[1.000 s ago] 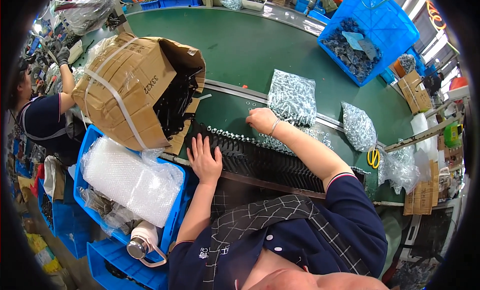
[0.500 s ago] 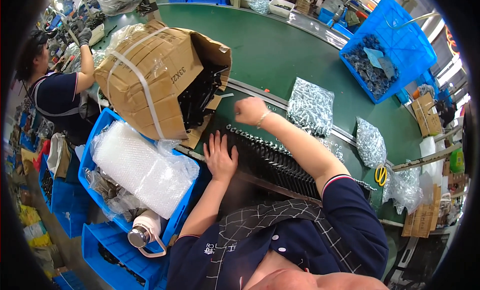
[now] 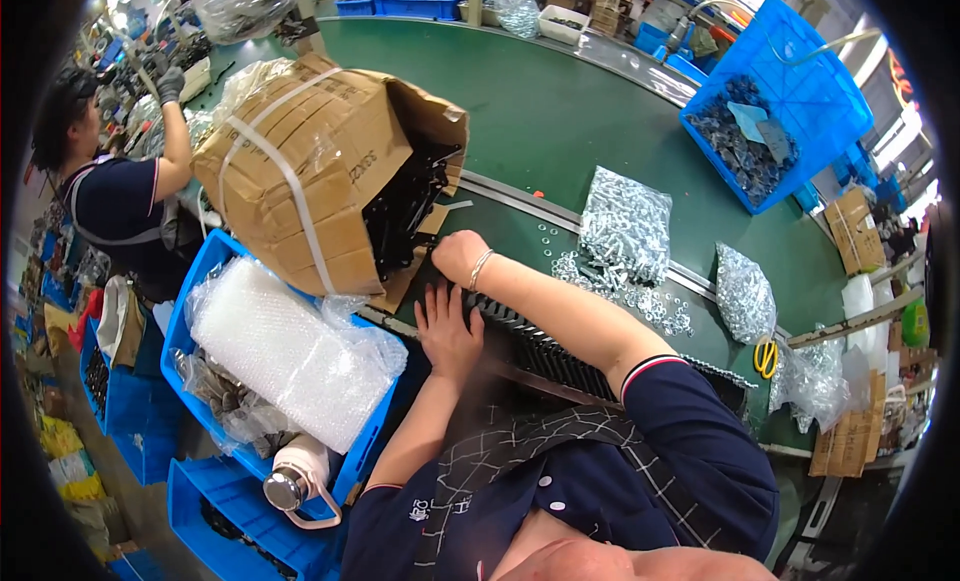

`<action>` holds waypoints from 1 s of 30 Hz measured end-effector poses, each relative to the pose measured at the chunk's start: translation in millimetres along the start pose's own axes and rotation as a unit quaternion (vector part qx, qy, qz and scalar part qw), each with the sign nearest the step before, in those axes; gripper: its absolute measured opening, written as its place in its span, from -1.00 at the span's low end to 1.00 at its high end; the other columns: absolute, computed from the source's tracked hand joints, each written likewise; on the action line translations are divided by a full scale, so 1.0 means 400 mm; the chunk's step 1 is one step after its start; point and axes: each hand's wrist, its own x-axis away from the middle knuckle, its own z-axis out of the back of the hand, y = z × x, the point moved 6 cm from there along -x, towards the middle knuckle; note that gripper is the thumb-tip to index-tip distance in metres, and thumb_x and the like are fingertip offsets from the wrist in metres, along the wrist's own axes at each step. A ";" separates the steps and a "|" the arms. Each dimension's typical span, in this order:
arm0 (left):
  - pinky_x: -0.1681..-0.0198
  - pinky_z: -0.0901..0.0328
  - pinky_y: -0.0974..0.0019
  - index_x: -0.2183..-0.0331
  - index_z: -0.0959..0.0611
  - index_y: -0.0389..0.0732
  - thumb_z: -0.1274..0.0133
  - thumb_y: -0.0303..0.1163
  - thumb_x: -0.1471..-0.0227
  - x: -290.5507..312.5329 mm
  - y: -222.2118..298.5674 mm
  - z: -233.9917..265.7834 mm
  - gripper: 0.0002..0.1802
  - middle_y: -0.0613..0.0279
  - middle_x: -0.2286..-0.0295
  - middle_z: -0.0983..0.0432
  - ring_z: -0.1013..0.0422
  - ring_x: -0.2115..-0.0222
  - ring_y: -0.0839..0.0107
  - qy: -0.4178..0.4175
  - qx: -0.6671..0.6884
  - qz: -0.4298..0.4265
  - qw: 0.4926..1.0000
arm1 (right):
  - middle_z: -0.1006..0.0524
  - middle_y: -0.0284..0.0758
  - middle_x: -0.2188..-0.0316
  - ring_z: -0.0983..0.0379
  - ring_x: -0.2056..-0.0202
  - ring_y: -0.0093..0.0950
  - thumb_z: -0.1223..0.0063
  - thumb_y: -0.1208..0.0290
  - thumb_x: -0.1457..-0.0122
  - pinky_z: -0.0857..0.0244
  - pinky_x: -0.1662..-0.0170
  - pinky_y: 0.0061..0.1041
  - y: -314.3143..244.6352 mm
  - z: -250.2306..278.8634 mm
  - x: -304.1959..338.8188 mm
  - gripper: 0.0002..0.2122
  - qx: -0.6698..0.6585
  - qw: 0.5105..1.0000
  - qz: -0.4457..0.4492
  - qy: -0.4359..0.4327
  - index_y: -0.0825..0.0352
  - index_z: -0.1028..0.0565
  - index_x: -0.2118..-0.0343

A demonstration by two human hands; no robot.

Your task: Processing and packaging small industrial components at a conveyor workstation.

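My left hand (image 3: 447,326) lies flat, fingers spread, at the left end of a long row of black parts (image 3: 560,359) packed side by side. Close above its fingertips is my right hand (image 3: 461,257), closed in a loose fist. Whatever it may hold is hidden. My right forearm crosses over the row and covers part of it. Beyond that forearm, loose silver washers or nuts (image 3: 662,311) and bolts (image 3: 590,273) lie scattered on the green tabletop, beside a clear bag of bolts (image 3: 627,226).
A tipped cardboard box (image 3: 290,181) of black parts (image 3: 415,196) stands left of my hands. Blue crates (image 3: 180,326) sit lower left, one with bubble wrap (image 3: 290,351) and a flask (image 3: 297,478). Yellow-handled scissors (image 3: 766,358) lie right. A co-worker (image 3: 115,196) stands far left.
My right hand has moved left and nearer, down toward my left hand at the end of the row. Loose washers or nuts that my forearm covered now show. My left hand stays almost in place.
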 end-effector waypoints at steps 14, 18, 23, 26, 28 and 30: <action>-0.23 0.02 -0.17 -0.08 -0.42 -0.24 0.18 -0.05 -0.21 0.016 -0.021 -0.046 -0.45 -0.05 -0.12 -0.31 -0.17 -0.17 -0.08 -0.035 -0.057 -0.030 0.997 | -0.63 -0.25 0.36 -0.57 0.26 -0.28 0.02 0.32 -0.10 -0.44 0.27 -0.33 0.001 -0.085 -0.049 -0.78 -0.177 0.965 -0.188 0.050 0.25 -0.65 0.34; -0.23 0.01 -0.14 -0.08 -0.42 -0.24 0.21 -0.04 -0.23 0.008 -0.011 -0.051 -0.44 -0.07 -0.12 -0.30 -0.17 -0.17 -0.07 -0.019 -0.065 -0.024 0.997 | -0.64 -0.33 0.32 -0.57 0.24 -0.33 0.03 0.29 -0.12 -0.42 0.23 -0.31 0.011 -0.075 -0.034 -0.75 -0.135 0.978 -0.158 0.018 0.25 -0.65 0.29; -0.21 -0.01 -0.15 -0.09 -0.40 -0.28 0.26 -0.02 -0.25 0.015 -0.029 -0.056 -0.41 -0.08 -0.14 -0.27 -0.16 -0.17 -0.10 -0.034 -0.066 -0.019 0.997 | -0.63 -0.38 0.26 -0.55 0.16 -0.37 0.04 0.27 -0.14 -0.28 0.05 -0.15 -0.008 -0.047 -0.011 -0.75 -0.065 0.987 -0.147 -0.023 0.19 -0.65 0.26; -0.21 -0.01 -0.15 -0.09 -0.40 -0.28 0.26 -0.02 -0.25 0.008 -0.014 -0.063 -0.41 -0.08 -0.14 -0.28 -0.16 -0.17 -0.10 -0.036 -0.059 -0.029 0.997 | -0.62 -0.36 0.23 -0.52 0.10 -0.36 0.06 0.25 -0.15 -0.16 -0.04 -0.09 0.022 -0.077 -0.009 -0.72 -0.037 0.978 -0.204 -0.024 0.19 -0.61 0.16; -0.21 -0.02 -0.15 -0.07 -0.41 -0.27 0.25 -0.01 -0.25 0.006 -0.011 -0.056 -0.42 -0.07 -0.13 -0.29 -0.16 -0.17 -0.10 -0.022 -0.059 -0.036 0.997 | -0.62 -0.35 0.21 -0.50 0.08 -0.35 0.07 0.24 -0.16 -0.09 -0.08 -0.06 0.031 -0.091 -0.013 -0.70 -0.025 0.973 -0.229 -0.023 0.19 -0.60 0.12; -0.20 -0.02 -0.16 -0.07 -0.41 -0.26 0.25 -0.01 -0.25 0.007 -0.014 -0.054 -0.43 -0.07 -0.12 -0.30 -0.16 -0.17 -0.10 -0.016 -0.064 -0.035 0.997 | -0.61 -0.30 0.22 -0.49 0.08 -0.32 0.11 0.23 -0.18 -0.04 -0.12 -0.07 0.020 -0.097 -0.021 -0.68 -0.023 0.972 -0.231 -0.029 0.22 -0.56 0.09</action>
